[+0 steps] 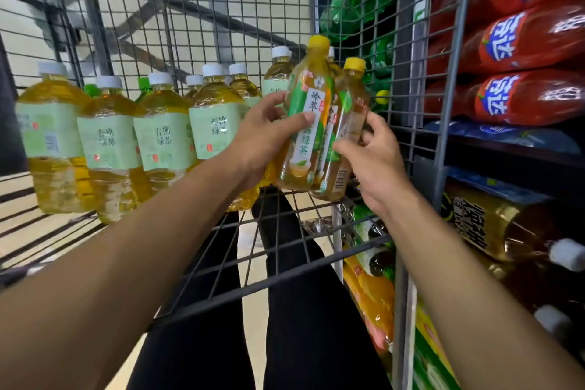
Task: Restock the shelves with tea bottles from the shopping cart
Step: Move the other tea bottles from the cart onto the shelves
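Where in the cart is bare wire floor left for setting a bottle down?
Bare wire floor lies in the near right part of the cart, bordered by the white-capped bottles on the left and the cart's right wall. The far left is crowded. The left hand and right hand hold yellow-capped bottles above it.

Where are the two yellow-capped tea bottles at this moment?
In the head view, right of centre: the yellow-capped tea bottles are held between the left hand and right hand, inside the cart, right of the white-capped bottles.
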### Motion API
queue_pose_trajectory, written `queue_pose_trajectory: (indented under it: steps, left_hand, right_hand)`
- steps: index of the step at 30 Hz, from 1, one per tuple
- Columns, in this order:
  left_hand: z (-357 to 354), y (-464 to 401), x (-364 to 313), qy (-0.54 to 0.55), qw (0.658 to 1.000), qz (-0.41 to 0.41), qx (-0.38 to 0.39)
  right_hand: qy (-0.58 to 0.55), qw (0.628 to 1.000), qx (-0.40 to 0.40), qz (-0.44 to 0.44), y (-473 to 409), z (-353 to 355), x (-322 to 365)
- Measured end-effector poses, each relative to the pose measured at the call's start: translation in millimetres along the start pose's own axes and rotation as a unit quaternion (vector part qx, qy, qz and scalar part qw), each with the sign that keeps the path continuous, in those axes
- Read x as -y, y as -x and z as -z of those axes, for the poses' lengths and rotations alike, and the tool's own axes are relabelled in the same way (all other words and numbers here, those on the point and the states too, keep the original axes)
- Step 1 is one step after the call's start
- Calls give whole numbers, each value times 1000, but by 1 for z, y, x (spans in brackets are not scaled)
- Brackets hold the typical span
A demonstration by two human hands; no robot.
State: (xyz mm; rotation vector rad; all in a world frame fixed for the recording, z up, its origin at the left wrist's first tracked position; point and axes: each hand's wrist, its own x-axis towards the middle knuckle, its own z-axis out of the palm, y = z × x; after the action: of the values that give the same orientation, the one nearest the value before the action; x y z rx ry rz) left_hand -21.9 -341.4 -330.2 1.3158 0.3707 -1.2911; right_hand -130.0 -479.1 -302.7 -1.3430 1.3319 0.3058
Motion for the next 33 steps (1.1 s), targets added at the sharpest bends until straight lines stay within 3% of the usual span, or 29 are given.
queue_pose_trajectory:
  steps: [7,12,18,23,33]
  left_hand:
    - [19,67,-43,62,996,-64,6]
    - [3,151,-72,75,992,-101,-27]
    - [-8,268,-95,32,976,-191,-94]
    - [11,343,-105,5,968,-232,-89]
    - [78,422,-110,-84,952,-291,50]
  right_hand:
    - [-234,958,163,20,54,5,33]
    - [-275,935,219,50,124,8,72]
    - [-238,936,214,144,226,-3,104]
    - [-238,925,218,199,293,-14,116]
    - [-333,900,107,259,403,-85,77]
